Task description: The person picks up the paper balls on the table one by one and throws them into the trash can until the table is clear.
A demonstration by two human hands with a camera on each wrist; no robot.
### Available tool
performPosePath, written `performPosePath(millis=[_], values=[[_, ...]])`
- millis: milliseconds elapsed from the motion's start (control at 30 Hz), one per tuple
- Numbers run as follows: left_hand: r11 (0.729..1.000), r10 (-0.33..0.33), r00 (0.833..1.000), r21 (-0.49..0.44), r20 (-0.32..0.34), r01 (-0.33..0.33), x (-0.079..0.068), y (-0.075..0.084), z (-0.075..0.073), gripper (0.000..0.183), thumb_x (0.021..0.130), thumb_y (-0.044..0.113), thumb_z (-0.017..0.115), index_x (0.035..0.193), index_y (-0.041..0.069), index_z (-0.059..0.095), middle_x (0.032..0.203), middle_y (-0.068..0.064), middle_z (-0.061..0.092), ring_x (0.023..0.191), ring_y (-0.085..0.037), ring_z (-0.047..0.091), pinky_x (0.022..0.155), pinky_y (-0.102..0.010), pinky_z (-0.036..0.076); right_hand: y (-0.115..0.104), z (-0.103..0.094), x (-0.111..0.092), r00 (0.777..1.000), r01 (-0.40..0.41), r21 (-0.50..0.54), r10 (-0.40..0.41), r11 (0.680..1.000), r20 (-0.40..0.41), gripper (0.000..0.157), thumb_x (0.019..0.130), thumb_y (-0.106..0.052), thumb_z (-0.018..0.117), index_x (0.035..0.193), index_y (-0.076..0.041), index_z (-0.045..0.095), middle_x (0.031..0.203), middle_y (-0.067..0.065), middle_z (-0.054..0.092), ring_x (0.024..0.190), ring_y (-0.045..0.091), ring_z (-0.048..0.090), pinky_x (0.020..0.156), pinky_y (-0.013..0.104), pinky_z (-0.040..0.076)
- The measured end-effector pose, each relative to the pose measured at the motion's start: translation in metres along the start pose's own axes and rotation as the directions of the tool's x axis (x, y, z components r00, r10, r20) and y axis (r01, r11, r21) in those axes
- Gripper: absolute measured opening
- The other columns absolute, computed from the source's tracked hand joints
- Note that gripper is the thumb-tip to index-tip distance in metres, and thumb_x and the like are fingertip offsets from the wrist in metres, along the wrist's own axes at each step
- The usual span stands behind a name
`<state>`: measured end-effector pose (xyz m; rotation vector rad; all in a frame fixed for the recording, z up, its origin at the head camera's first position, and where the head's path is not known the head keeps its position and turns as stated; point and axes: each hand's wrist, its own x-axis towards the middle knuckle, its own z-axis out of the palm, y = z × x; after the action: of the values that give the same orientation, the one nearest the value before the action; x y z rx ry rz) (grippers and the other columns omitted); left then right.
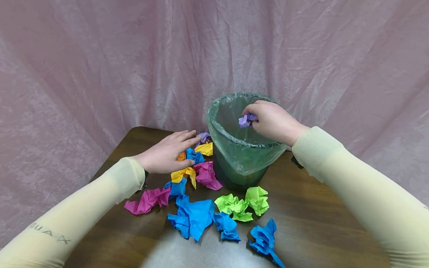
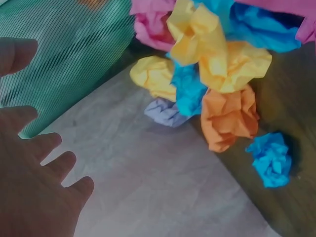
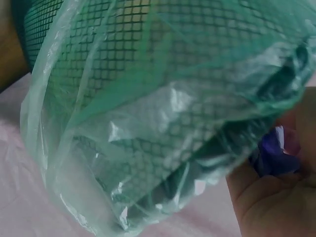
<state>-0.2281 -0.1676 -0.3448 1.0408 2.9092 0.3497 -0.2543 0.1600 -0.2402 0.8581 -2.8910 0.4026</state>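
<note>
A green mesh bin lined with a clear plastic bag stands at the back of the table. Over its mouth, my right hand pinches a crumpled purple paper; the right wrist view shows this paper between the fingers, beside the bag's rim. My left hand is held with fingers spread above crumpled papers left of the bin. Nearest to it are an orange paper, a blue paper, a yellow paper and another purple paper. It holds nothing.
In front of the bin lie green papers and several blue papers. Magenta papers lie at the left. The wooden table reaches to a pink curtain behind.
</note>
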Motion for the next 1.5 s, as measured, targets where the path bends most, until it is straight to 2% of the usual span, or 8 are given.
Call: performPosePath(millis=[300, 533, 767, 867, 1000, 1100, 1167, 1500], values=[[0.999, 0.015, 0.999, -0.036, 0.051, -0.013, 0.002, 0.008, 0.016, 0.081, 0.098, 0.046, 0.065, 0.165, 0.022, 0.024, 0.17, -0.009, 0.016, 0.155, -0.033, 0.015, 0.123, -0.055, 0.016, 0.004, 0.003, 0.002, 0.996, -0.023, -0.024, 0.025, 0.999, 0.08, 0.034, 0.089, 0.001, 0.055, 0.116, -0.007, 0.074, 0.109, 0.01, 0.069, 0.097, 0.026, 0.058, 0.09, 0.042, 0.047], [0.999, 0.02, 0.998, -0.05, 0.063, -0.017, 0.002, 0.013, 0.015, 0.082, 0.098, 0.046, 0.065, 0.165, 0.023, 0.023, 0.17, -0.011, 0.018, 0.155, -0.033, 0.014, 0.123, -0.056, 0.015, 0.005, -0.003, -0.005, 0.99, -0.08, -0.088, 0.089, 0.993, 0.106, 0.049, 0.094, -0.025, 0.07, 0.14, -0.01, 0.062, 0.136, 0.012, 0.061, 0.127, 0.032, 0.054, 0.106, 0.049, 0.042], [0.997, 0.04, 0.999, -0.074, 0.014, -0.039, -0.009, 0.016, 0.013, 0.081, 0.098, 0.047, 0.065, 0.164, 0.023, 0.026, 0.17, -0.009, 0.018, 0.155, -0.032, 0.016, 0.121, -0.057, 0.019, 0.002, -0.02, -0.027, 0.993, -0.058, -0.075, 0.05, 0.995, -0.109, 0.039, 0.098, -0.025, 0.065, 0.135, -0.012, 0.066, 0.134, 0.01, 0.063, 0.126, 0.034, 0.051, 0.105, 0.05, 0.041], [0.995, 0.067, 0.998, -0.07, -0.008, -0.068, -0.018, 0.023, 0.011, 0.08, 0.097, 0.047, 0.065, 0.164, 0.024, 0.027, 0.169, -0.008, 0.02, 0.154, -0.033, 0.017, 0.121, -0.058, 0.02, -0.004, -0.028, -0.045, 0.964, -0.008, -0.049, -0.005, 0.999, -0.267, 0.035, 0.098, -0.021, 0.064, 0.131, -0.012, 0.068, 0.128, 0.008, 0.066, 0.119, 0.033, 0.053, 0.1, 0.049, 0.043], [0.989, 0.14, 0.99, -0.046, -0.034, -0.141, -0.029, 0.037, 0.01, 0.078, 0.097, 0.047, 0.065, 0.163, 0.025, 0.029, 0.168, -0.007, 0.024, 0.154, -0.032, 0.02, 0.121, -0.055, 0.021, -0.014, -0.032, -0.074, 0.878, 0.125, -0.064, -0.14, 0.99, -0.458, 0.032, 0.094, -0.012, 0.069, 0.126, -0.011, 0.072, 0.119, 0.008, 0.068, 0.108, 0.033, 0.056, 0.088, 0.047, 0.045], [0.977, 0.211, 0.977, -0.032, -0.033, -0.212, -0.037, 0.05, 0.012, 0.077, 0.098, 0.048, 0.065, 0.163, 0.027, 0.03, 0.168, -0.003, 0.025, 0.154, -0.028, 0.021, 0.122, -0.051, 0.021, -0.022, -0.025, -0.096, 0.802, 0.247, -0.11, -0.267, 0.963, -0.534, 0.031, 0.088, -0.007, 0.072, 0.12, -0.007, 0.074, 0.112, 0.01, 0.07, 0.099, 0.034, 0.058, 0.081, 0.045, 0.046], [0.964, 0.264, 0.964, -0.025, -0.025, -0.264, -0.041, 0.061, 0.015, 0.076, 0.099, 0.048, 0.064, 0.163, 0.026, 0.03, 0.168, -0.001, 0.023, 0.154, -0.027, 0.02, 0.123, -0.05, 0.02, -0.026, -0.017, -0.11, 0.783, 0.303, -0.131, -0.325, 0.944, -0.53, 0.03, 0.087, -0.009, 0.072, 0.117, -0.007, 0.074, 0.109, 0.009, 0.071, 0.095, 0.032, 0.059, 0.079, 0.044, 0.046], [0.889, 0.457, 0.889, 0.003, 0.02, -0.457, -0.053, 0.103, 0.041, 0.074, 0.098, 0.047, 0.064, 0.162, 0.022, 0.034, 0.169, 0.0, 0.021, 0.154, -0.025, 0.021, 0.122, -0.047, 0.022, -0.015, 0.044, -0.177, 0.935, 0.229, -0.111, -0.25, 0.967, -0.25, 0.036, 0.091, -0.042, 0.073, 0.118, -0.018, 0.072, 0.114, -0.01, 0.066, 0.108, 0.015, 0.06, 0.089, 0.038, 0.05]])
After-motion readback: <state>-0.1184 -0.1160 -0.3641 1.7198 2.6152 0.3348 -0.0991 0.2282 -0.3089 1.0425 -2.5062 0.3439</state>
